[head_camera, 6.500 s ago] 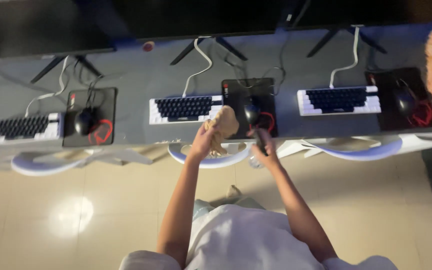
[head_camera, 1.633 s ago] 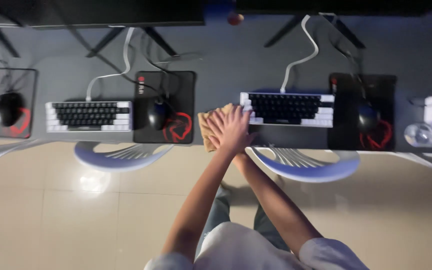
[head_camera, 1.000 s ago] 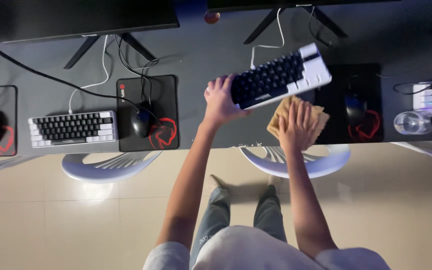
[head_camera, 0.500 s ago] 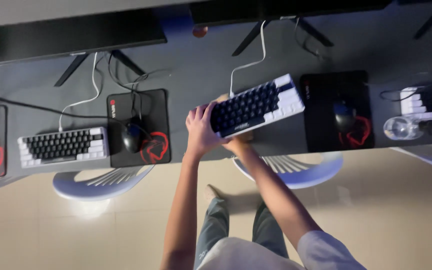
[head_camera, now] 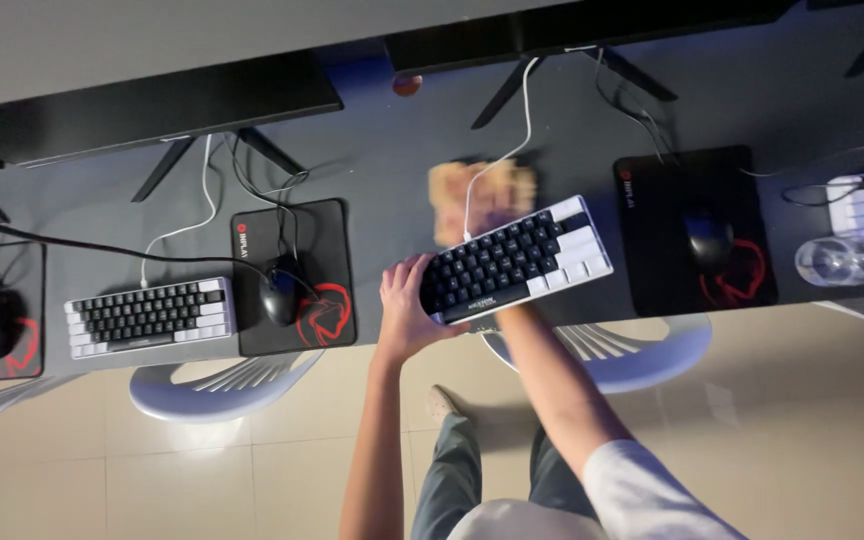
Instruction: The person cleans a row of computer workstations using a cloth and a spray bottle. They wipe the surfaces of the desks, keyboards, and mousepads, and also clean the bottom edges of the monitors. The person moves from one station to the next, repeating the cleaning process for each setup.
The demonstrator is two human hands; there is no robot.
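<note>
The left hand [head_camera: 407, 305] grips the left end of the black-and-white keyboard [head_camera: 517, 260], lifted and tilted, its long axis rising toward the frame's right. The right arm runs beneath it; that hand, hidden, presumably presses the blurred tan cloth [head_camera: 480, 198] just above.

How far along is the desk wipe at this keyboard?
In hand: the left hand tilts the keyboard up off the desk. The right arm goes under it; that hand is hidden. A blurred tan cloth shows behind the keyboard. Left: setting the keyboard flat. Nothing shows which spots are already wiped.
</note>
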